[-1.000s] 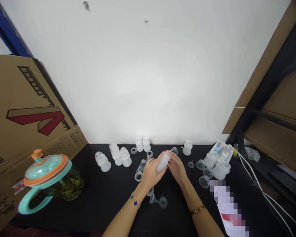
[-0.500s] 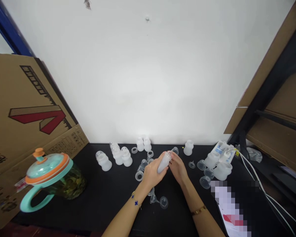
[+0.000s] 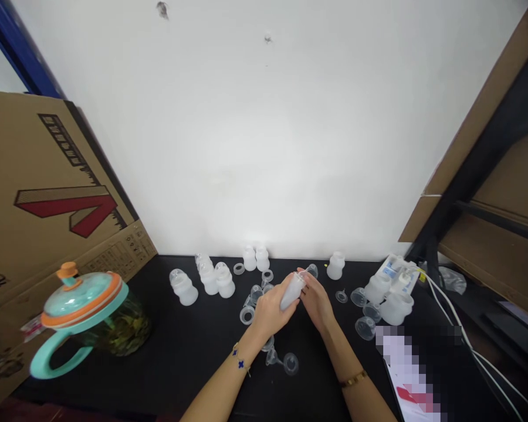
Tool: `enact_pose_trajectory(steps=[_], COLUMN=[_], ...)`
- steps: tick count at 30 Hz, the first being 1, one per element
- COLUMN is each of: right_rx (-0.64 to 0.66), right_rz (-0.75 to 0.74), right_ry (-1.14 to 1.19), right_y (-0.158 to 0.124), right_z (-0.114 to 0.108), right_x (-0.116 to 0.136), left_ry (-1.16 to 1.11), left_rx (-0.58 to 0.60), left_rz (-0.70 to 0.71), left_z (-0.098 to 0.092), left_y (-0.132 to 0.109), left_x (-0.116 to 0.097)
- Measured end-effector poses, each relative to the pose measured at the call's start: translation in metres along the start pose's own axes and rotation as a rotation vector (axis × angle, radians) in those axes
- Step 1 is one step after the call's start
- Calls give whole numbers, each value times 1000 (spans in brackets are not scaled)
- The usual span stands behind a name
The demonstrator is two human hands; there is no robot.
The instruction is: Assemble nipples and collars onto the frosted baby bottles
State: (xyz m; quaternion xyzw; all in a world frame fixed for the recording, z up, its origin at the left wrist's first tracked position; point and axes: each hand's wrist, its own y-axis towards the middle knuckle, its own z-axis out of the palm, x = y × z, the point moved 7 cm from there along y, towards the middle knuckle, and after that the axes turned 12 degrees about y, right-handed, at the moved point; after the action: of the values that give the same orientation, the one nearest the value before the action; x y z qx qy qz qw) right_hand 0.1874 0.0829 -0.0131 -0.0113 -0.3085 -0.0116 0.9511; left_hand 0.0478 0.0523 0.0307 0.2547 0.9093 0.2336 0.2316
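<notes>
My left hand (image 3: 269,315) is wrapped round a small white baby bottle (image 3: 291,292), which it holds tilted above the black table. At the bottle's mouth, the fingers of my right hand (image 3: 315,300) are bent and pressed together; whatever they pinch is too small and hidden to name. Beside my left hand lie clear bottle nipples (image 3: 256,293) and a white screw ring (image 3: 247,315). Nearer me, a clear nipple (image 3: 271,356) rests by a round clear piece (image 3: 291,363). Just beyond my right fingers is another clear piece (image 3: 312,271).
Several capped bottles (image 3: 183,288) stand at left, with two white bottles (image 3: 262,258) by the wall. A teal-lidded jug (image 3: 127,328) is at far left. On the right are an open bottle (image 3: 335,265), more bottles (image 3: 396,308), clear domes (image 3: 365,328), white cables (image 3: 455,316) and a phone (image 3: 411,381).
Both hands stay at the bottle's mouth with almost no movement. The whole view has shifted slightly as my head moved.
</notes>
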Motion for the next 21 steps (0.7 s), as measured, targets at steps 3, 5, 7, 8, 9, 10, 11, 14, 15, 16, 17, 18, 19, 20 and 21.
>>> enact_pose_trajectory(steps=[3, 5, 7, 8, 9, 10, 11, 14, 15, 16, 17, 18, 19, 20, 21], right_rx=[5, 10, 16, 20, 25, 29, 32, 36, 37, 36, 36, 36, 35, 35, 35], right_rz=[12, 10, 6, 3, -2, -6, -12, -18, -19, -21, -23, -25, -27, -29, -29], right_ry=[-3, -10, -15, -17, -18, -21, -24, -30, -30, -29, -27, -25, -25, -27, -29], right_y=[1, 2, 2, 2, 2, 1, 1, -1, -1, -1, -1, -2, -2, -2, -2], right_z=[0, 0, 0, 0, 1, 1, 1, 3, 4, 4, 5, 5, 6, 6, 6], right_x=[0, 0, 0, 1, 1, 1, 2, 3, 4, 4, 4, 5, 5, 5, 5], left_ry=[-18, -24, -23, -20, -17, -12, -5, 12, 16, 16, 15, 13, 12, 11, 11], left_rx=[13, 15, 17, 17, 16, 12, 6, -11, -13, -15, -15, -15, -15, -16, -16], left_rz=[-2, -1, -3, -5, -6, -8, -10, -6, -3, 1, 3, 5, 6, 4, 3], left_z=[-1, -1, -1, -1, -1, -1, -1, -1, -1, -1, 0, 0, 0, 0, 0], left_y=[1, 1, 1, 1, 1, 1, 1, 0, 0, 0, 0, 0, 0, 0, 0], left_x=[0, 0, 0, 0, 0, 0, 0, 0, 0, 0, 0, 0, 0, 0, 0])
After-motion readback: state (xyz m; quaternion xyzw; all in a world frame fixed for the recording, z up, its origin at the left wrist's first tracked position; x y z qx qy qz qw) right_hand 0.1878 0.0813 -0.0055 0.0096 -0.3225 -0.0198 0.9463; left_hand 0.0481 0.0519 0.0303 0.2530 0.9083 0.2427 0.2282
